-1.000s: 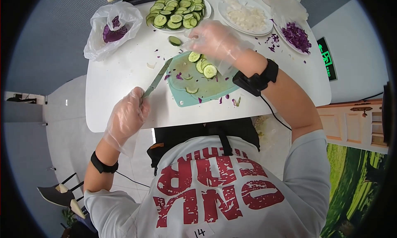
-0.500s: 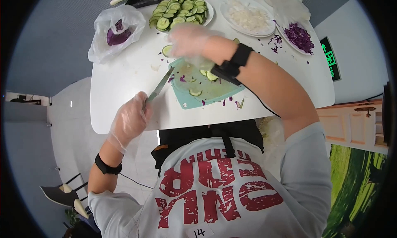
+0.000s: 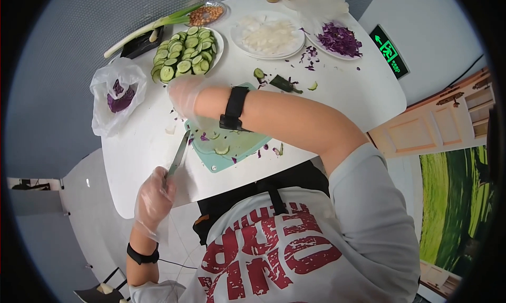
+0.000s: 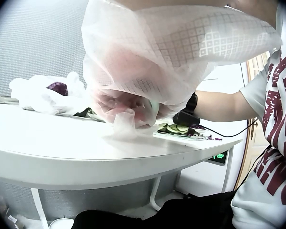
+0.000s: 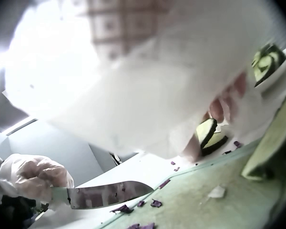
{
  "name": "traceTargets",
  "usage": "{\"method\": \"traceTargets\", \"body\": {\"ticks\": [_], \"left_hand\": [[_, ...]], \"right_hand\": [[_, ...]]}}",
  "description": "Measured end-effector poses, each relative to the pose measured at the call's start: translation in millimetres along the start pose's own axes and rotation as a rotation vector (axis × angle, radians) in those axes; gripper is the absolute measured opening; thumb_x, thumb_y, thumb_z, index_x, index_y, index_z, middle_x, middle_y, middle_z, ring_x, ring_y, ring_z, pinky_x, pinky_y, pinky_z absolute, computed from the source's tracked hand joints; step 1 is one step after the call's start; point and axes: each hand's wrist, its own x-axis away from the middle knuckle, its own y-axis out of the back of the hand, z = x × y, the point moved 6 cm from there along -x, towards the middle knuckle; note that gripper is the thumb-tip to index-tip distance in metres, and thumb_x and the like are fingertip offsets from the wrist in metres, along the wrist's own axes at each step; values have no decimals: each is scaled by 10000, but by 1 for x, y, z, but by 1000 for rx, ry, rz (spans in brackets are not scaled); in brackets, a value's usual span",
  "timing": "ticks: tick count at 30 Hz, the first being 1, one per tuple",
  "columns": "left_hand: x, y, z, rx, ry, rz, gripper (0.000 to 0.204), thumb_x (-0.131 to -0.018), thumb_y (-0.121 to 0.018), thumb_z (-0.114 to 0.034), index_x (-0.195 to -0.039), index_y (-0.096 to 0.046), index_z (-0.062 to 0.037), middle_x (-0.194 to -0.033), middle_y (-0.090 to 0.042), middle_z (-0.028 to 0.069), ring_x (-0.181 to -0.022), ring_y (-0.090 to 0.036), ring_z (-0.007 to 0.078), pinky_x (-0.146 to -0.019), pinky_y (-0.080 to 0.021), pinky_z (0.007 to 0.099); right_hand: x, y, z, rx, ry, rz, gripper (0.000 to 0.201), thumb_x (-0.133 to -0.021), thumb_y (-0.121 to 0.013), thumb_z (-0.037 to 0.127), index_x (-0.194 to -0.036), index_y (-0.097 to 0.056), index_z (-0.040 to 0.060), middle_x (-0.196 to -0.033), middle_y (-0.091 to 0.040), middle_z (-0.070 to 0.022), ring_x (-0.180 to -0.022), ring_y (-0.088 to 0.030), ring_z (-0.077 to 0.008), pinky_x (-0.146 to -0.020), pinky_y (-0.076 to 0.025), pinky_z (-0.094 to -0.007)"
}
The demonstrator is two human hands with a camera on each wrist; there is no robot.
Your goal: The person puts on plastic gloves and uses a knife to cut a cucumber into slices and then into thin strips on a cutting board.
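In the head view my left hand [image 3: 154,200] grips the knife [image 3: 179,154], its blade tip at the edge of the green cutting board [image 3: 229,154]. My right hand [image 3: 187,95], in a clear plastic glove, is beyond the board's left end, just below the plate of sliced cucumber [image 3: 220,46]. Its fingers pinch cucumber slices [image 5: 207,131] in the right wrist view; my forearm hides part of the board. The right wrist view also shows the knife blade [image 5: 109,194] and a larger cucumber piece [image 5: 271,138] on the board. The glove covers much of the left wrist view.
Purple cabbage [image 3: 121,100] lies in a plastic bag at the left. Farther back are a leek [image 3: 139,37], nuts [image 3: 206,14], sliced white vegetable [image 3: 269,35] and shredded cabbage [image 3: 340,39]. A cucumber end [image 3: 284,84] and scraps lie behind my right forearm.
The head view has turned and shifted. My right hand has moved left across the board, over where a loose cucumber slice lay. My left hand keeps its grip on the knife.
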Motion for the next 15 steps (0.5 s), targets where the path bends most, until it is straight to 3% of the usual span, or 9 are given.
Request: {"method": "traceTargets", "body": {"ticks": [2,5,9,11,13,15], "left_hand": [[-1,0,-1,-1,-16,-5,135,-881,-622,-24,-982,-541,16,-756,-612,229,-707,-613,433,-638,-493,445],[0,0,-1,7,-15,-7,133,-884,-618,-25,-986,-542,16,-761,-614,229,-707,-612,431,-642,-495,445],[2,6,-2,33,80,13,136,-909,-593,-43,-1016,-533,15,-766,-616,237,-711,-612,432,-650,-499,449],[5,2,6,67,116,-30,140,-928,-575,-52,-1040,-524,15,-774,-616,242,-714,-612,435,-653,-500,445],[10,2,11,97,162,-72,144,-947,-556,-60,-1064,-514,14,-782,-617,248,-717,-612,439,-657,-502,442],[10,0,9,243,190,-97,156,-980,-523,-71,-1108,-496,13,-819,-624,258,-734,-618,447,-670,-507,434]], "right_hand": [[4,3,0,-89,29,-153,146,-762,-699,139,-860,-766,53,-867,-738,-120,-839,-727,-308,-696,-567,-448],[7,7,-1,-93,-4,-230,156,-785,-665,133,-880,-758,52,-859,-736,-132,-819,-723,-327,-675,-564,-460],[25,19,-15,-225,-6,-161,188,-803,-663,185,-913,-757,65,-859,-734,-147,-794,-714,-332,-687,-560,-462],[44,20,-19,-312,73,-166,197,-800,-683,218,-918,-755,78,-863,-734,-154,-776,-707,-335,-717,-556,-458],[75,31,-16,-373,121,-5,209,-797,-712,215,-940,-748,67,-903,-737,-152,-817,-710,-321,-775,-553,-444],[101,27,-16,-451,181,3,213,-809,-708,196,-969,-744,60,-928,-737,-155,-838,-709,-320,-793,-550,-436]]}}
